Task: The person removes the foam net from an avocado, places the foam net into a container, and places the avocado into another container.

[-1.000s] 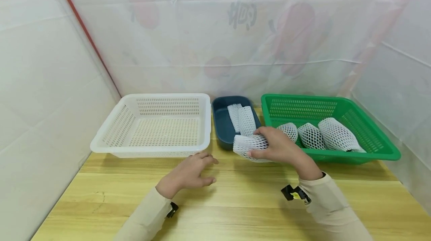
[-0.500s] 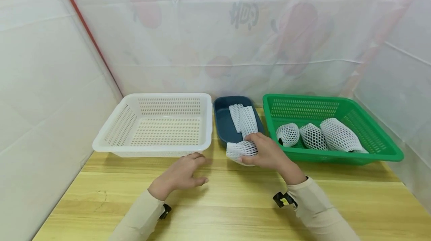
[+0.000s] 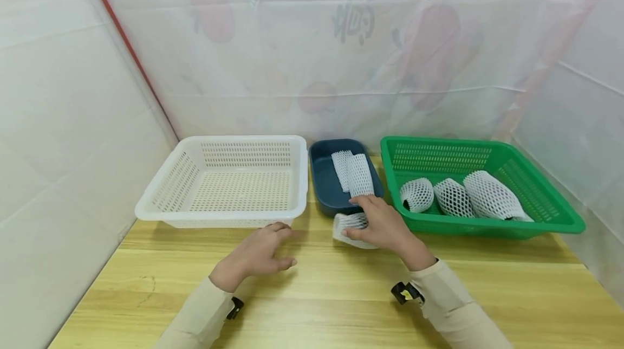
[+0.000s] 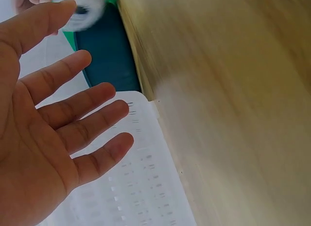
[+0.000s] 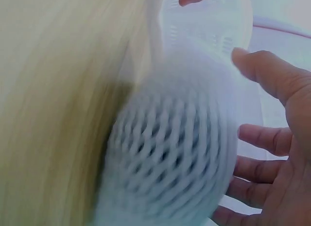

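A white foam-net sleeve (image 3: 348, 230), with something dark showing through its mesh, is at the table's middle, just in front of the blue tray (image 3: 325, 189). My right hand (image 3: 382, 230) is at its right side. In the right wrist view the sleeve (image 5: 167, 153) is blurred; the thumb stands off it and the fingers, fairly straight, are beside or touching it. What is inside the sleeve cannot be made out. My left hand (image 3: 255, 257) hovers before the white basket (image 3: 219, 216), fingers spread, holding nothing; the left wrist view shows its bare palm (image 4: 34, 133).
Two flat white foam nets (image 3: 359, 175) lie in the blue tray. On the right, a green basket (image 3: 487, 227) holds three net-wrapped items, such as the rounded one (image 3: 417, 195) at its left. White sheeting (image 3: 273, 56) hangs behind the wooden table (image 3: 317, 305).
My right hand has carried the sleeved item leftward from the green basket's edge and lowered it; its fingers have since loosened. My left hand has drawn back slightly to the left.
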A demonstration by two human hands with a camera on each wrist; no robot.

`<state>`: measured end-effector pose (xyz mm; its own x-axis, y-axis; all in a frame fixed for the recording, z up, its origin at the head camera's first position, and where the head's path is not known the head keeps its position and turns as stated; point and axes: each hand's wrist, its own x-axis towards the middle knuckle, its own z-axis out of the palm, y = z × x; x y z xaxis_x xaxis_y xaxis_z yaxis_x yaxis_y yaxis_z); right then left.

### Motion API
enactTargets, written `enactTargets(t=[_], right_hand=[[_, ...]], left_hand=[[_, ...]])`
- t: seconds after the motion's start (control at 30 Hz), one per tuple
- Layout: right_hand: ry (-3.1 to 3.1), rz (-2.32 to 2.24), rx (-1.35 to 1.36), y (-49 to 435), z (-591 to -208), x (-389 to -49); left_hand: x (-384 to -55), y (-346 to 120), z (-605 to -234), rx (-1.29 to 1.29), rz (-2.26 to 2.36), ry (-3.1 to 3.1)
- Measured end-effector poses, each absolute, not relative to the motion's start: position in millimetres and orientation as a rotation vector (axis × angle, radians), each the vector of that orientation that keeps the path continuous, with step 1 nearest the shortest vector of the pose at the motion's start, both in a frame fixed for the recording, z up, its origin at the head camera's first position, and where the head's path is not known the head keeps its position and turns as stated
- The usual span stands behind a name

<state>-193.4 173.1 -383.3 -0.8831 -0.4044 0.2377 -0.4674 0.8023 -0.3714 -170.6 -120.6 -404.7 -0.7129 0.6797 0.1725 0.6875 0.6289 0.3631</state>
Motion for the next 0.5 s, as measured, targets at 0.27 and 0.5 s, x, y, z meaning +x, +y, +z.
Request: enactTargets(t=[0.27,0.5], right_hand=[[-2.872,0.596,0.702,171.1,-380.3,-195.0],[-2.81,0.45,0.805,178.6,-373.1,-181.8]], left_hand=[[-171.9,-121.9,-402.4,-1.168,-0.655,-2.817],[-166.1,-119.4,-402.9,-1.134,-0.646,-2.802]])
